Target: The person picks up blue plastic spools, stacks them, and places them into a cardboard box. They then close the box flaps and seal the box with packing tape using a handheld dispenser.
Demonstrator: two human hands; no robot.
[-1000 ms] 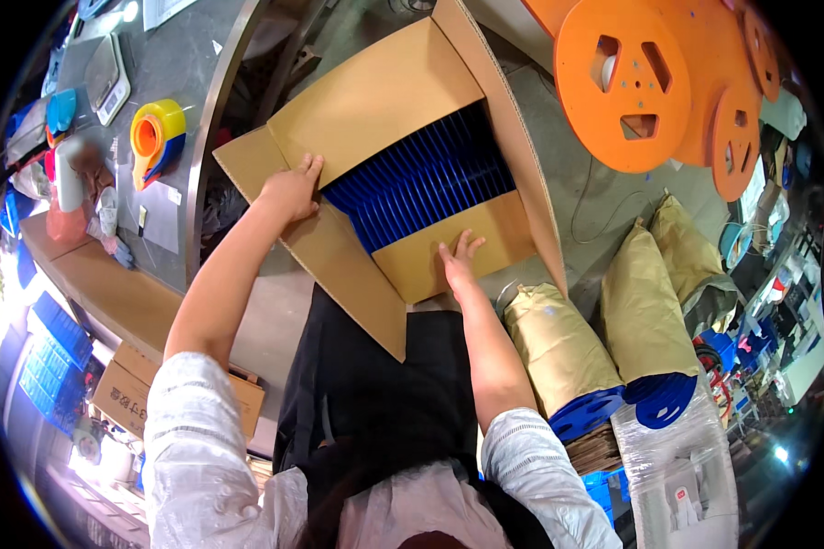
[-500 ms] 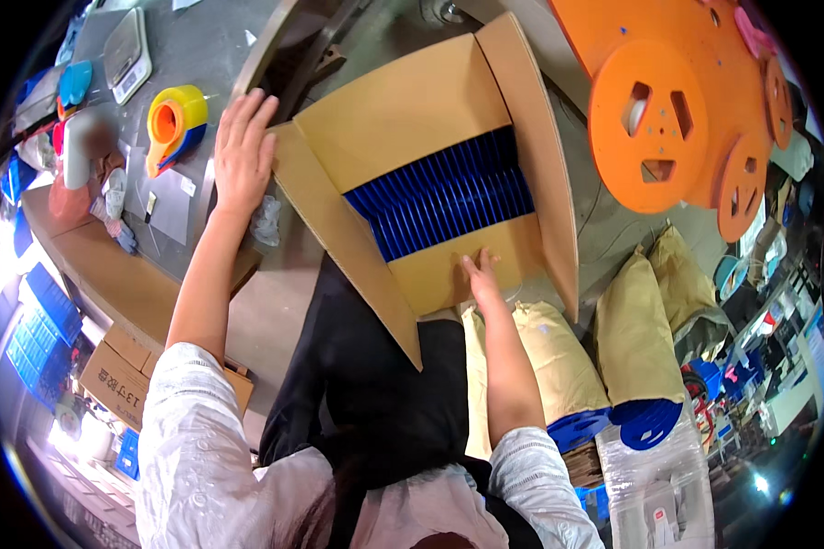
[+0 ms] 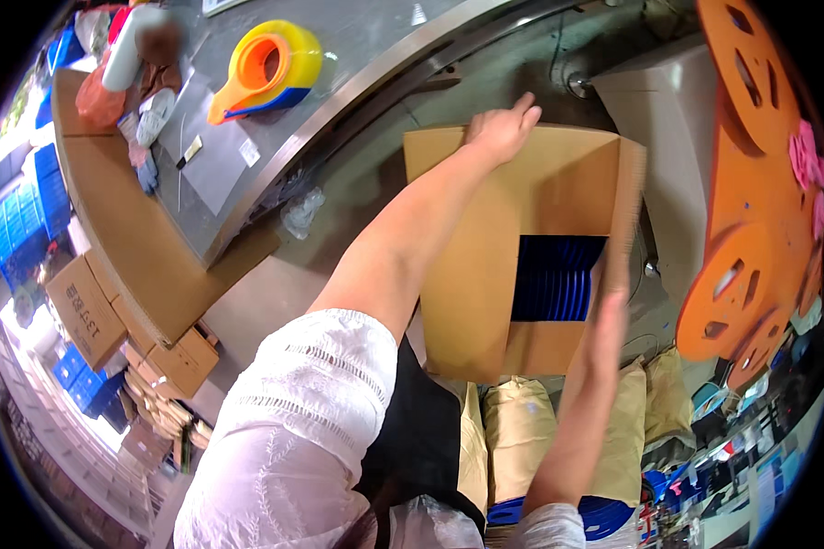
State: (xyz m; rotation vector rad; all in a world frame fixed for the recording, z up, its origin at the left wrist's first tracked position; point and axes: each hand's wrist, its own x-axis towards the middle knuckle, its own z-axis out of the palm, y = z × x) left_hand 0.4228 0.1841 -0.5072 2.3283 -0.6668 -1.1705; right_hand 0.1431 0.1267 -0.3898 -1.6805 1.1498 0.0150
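Hands flat, holding nothing: left hand [image 3: 502,131] and blurred right hand [image 3: 608,322] on smooth cardboard box [image 3: 471,284] flaps.

grey tabletop [image 3: 357,37] at upper left

a yellow-and-orange tape dispenser [image 3: 267,69] and clear plastic sheets [image 3: 212,156] lie on it; the cardboard box [image 3: 522,247] sits on the floor [image 3: 275,293] beside tan sacks [image 3: 522,430].
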